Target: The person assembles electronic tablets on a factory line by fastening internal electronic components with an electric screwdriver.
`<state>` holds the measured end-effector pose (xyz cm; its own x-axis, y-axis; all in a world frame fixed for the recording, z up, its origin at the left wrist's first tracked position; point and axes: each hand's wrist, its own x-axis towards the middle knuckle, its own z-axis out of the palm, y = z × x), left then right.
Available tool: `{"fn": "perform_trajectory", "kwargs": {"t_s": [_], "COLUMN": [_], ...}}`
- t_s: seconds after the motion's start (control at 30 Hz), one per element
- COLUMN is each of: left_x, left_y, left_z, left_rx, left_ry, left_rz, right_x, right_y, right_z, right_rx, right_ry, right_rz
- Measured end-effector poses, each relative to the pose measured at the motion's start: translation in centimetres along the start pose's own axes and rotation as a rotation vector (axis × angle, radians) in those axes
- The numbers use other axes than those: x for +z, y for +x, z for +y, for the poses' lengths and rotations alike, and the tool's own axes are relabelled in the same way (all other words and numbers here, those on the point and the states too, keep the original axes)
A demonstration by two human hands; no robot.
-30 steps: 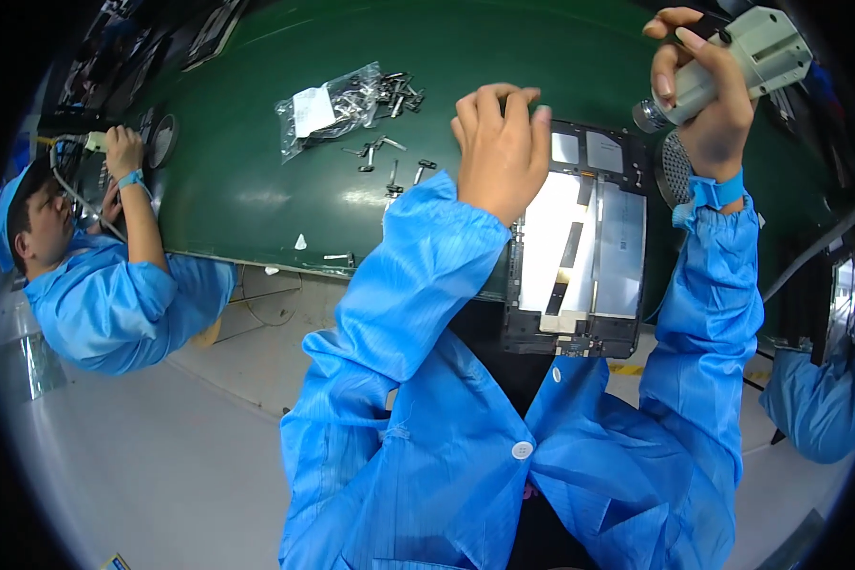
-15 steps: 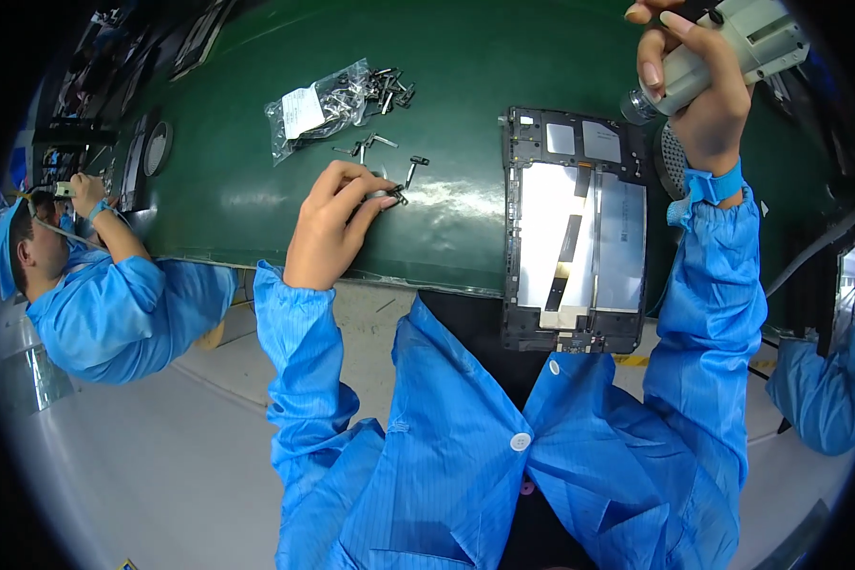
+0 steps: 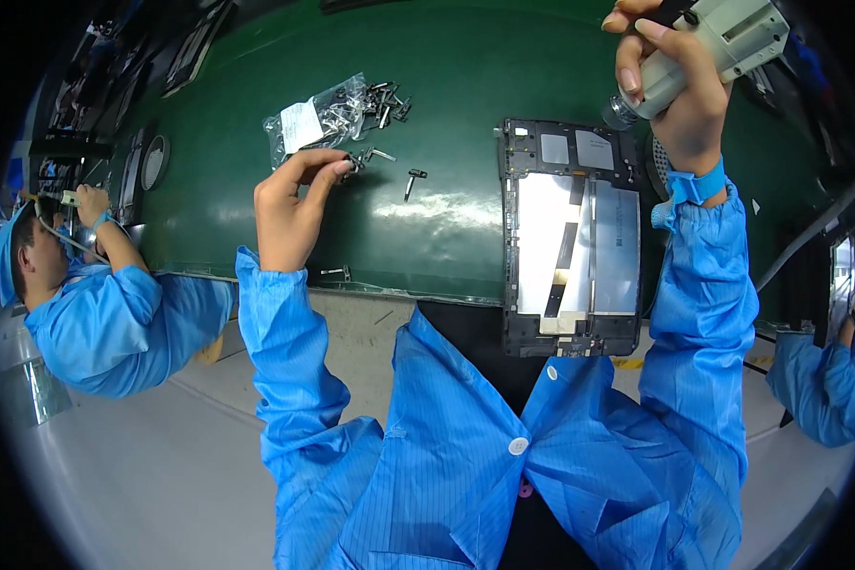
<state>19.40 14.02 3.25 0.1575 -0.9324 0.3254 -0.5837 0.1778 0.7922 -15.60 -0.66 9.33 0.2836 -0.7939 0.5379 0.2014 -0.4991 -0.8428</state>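
Observation:
My left hand (image 3: pixel 299 204) is closed in a pinch, thumb and forefinger on a small black-and-silver T-shaped metal part (image 3: pixel 353 162), partly hidden by the fingertips. Beside it another silver piece (image 3: pixel 382 154) lies loose, and to its right is a similar part (image 3: pixel 414 182). In my right hand (image 3: pixel 689 104) is a pale grey power screwdriver (image 3: pixel 731 43), held raised over the far right of the table. Left of and nearer than that hand, an opened tablet-like device (image 3: pixel 620 247) lies with its inside up, showing silver plates and a black frame.
A clear plastic bag (image 3: pixel 328 116) with a white label lies behind my left hand, small metal parts (image 3: pixel 387 103) heaped beside it. One more part (image 3: pixel 335 273) is near the table's front edge. A perforated round dish (image 3: pixel 657 163) sits right of the device. At left, a co-worker (image 3: pixel 95 323) sits.
My left hand has moved left, from the part right of it to the loose pieces near the bag. The part near the front edge has come into view. My right hand still holds the screwdriver.

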Motion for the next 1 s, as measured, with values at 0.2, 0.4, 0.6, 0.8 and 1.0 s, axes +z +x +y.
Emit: {"fn": "perform_trajectory", "kwargs": {"t_s": [0.2, 0.4, 0.6, 0.8, 1.0], "left_x": [0.0, 2.9, 9.1, 11.4, 11.5], "left_y": [0.5, 2.1, 5.8, 8.9, 9.6], "left_z": [-0.5, 2.3, 5.2, 4.3, 4.7], "left_rx": [-0.222, -0.199, -0.209, 0.025, 0.07], "left_ry": [-0.124, -0.458, -0.572, -0.212, -0.178], "left_rz": [-0.009, -0.022, -0.37, -0.638, -0.714], "right_x": [0.2, 2.4, 3.3, 3.7, 1.4], "right_y": [-0.2, -0.1, 0.3, 0.5, 0.8], "right_z": [-0.5, -1.5, -1.7, -1.9, 0.6], "right_rx": [-0.004, 0.103, 0.1, 0.112, -0.135], "right_ry": [-0.005, 0.193, 0.189, 0.16, -0.09], "right_rz": [0.038, 0.192, 0.132, 0.144, -0.026]}}
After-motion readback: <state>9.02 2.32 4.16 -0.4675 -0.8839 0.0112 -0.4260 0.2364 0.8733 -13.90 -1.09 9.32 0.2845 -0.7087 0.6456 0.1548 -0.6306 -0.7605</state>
